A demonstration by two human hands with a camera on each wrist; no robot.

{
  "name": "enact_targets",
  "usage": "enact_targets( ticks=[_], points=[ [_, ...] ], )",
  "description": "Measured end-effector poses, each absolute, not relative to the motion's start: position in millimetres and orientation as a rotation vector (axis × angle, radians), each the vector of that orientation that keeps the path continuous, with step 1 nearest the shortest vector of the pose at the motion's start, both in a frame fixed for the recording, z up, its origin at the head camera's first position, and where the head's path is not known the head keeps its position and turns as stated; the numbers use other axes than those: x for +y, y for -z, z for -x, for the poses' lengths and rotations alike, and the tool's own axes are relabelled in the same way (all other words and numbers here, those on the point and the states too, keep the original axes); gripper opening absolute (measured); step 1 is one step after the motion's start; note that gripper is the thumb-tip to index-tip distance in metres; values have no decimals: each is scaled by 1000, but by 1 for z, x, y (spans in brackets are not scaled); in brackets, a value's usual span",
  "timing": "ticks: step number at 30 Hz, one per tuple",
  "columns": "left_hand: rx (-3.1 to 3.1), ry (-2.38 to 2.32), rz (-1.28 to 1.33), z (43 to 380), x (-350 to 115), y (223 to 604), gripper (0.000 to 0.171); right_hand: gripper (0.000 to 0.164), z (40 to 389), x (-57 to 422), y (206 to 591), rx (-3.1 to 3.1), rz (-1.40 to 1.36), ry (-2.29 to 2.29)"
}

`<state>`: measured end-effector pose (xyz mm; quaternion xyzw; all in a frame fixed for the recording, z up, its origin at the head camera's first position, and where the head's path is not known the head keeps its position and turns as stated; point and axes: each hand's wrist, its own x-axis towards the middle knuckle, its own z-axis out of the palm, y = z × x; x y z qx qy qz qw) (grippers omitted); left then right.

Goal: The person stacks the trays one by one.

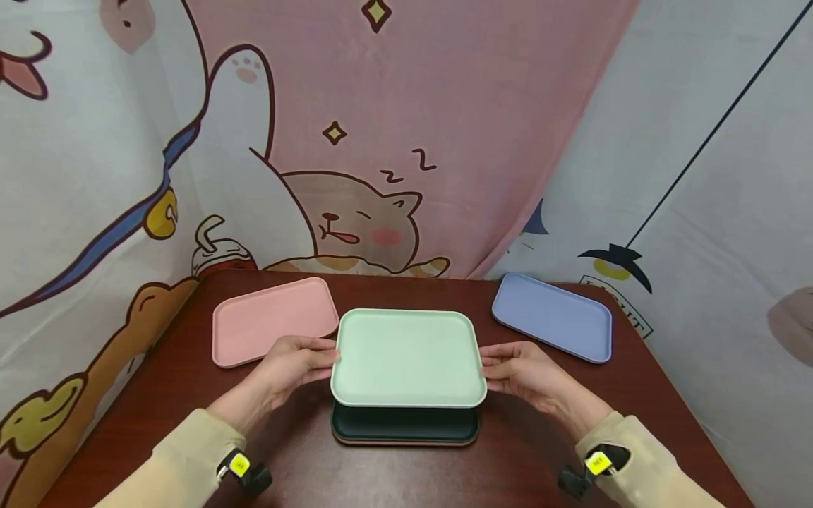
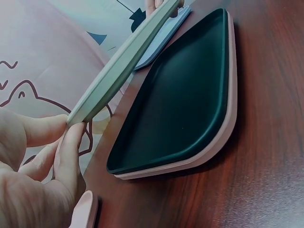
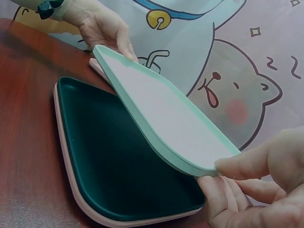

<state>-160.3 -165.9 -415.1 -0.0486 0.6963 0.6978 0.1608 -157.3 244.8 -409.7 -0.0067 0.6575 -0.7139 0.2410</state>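
Observation:
A light green tray (image 1: 409, 358) is held up in the air by both hands, one at each short side. My left hand (image 1: 297, 368) pinches its left edge between thumb and fingers. On the opposite edge, my right hand (image 1: 522, 374) grips it the same way. Below the raised tray lies a dark green tray (image 2: 185, 95), stacked on a pinkish tray (image 2: 232, 90) whose rim shows beneath it. In the right wrist view, a gap separates the light green tray (image 3: 166, 114) from the dark green tray (image 3: 118, 156).
On the brown table (image 1: 406, 480), a pink tray (image 1: 273, 321) lies at the back left and a blue tray (image 1: 552, 317) at the back right. Behind the table hangs a cartoon-printed cloth (image 1: 476, 141). Each sleeve carries a wrist camera.

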Motion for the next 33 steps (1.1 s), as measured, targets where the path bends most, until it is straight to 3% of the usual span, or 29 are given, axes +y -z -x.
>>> enact_targets(
  ticks=[33],
  points=[
    [1947,-2018,174,151,-167,431,38,51,149,245,422,1798,36,1937]
  ],
)
